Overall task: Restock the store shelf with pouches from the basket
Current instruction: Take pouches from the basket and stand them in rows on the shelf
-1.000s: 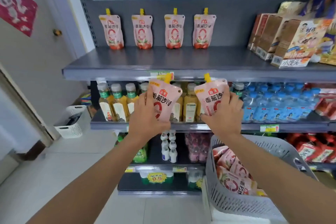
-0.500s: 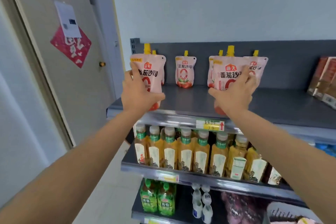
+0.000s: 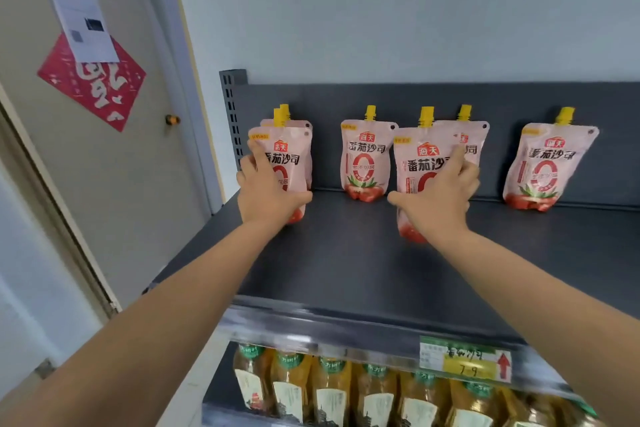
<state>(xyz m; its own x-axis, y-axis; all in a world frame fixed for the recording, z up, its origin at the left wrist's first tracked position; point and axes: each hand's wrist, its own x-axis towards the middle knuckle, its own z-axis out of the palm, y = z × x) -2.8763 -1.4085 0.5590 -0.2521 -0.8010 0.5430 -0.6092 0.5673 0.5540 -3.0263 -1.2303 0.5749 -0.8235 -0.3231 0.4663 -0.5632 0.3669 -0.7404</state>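
Two pouches were in hand here, one each. The left hand (image 3: 268, 192) was wrapped around a pink pouch (image 3: 287, 163) with a yellow cap, thumb across the front low down and fingers up the left edge, holding it upright right in front of another pouch (image 3: 301, 125) that leaned on the back panel. Whether its bottom was touching the shelf (image 3: 346, 263) yet, couldn't tell, the hand hid it. The right hand (image 3: 438, 198) gripped a second pouch (image 3: 417, 163) the same way, thumb pointing left across the lower front and fingers curled over its right side, with its red bottom corner poking out under the palm near the shelf surface. That one sat in front of a pouch (image 3: 472, 135) at the back too.

Between the two hands a lone pouch (image 3: 363, 159) stood against the back panel, and another one (image 3: 545, 166) stood well off to the right. Below the shelf edge was a price tag (image 3: 464, 359) with a red arrow, and under that a row of amber drink bottles (image 3: 332, 388). Off to the left was a door with a red paper (image 3: 91, 83) stuck on it.
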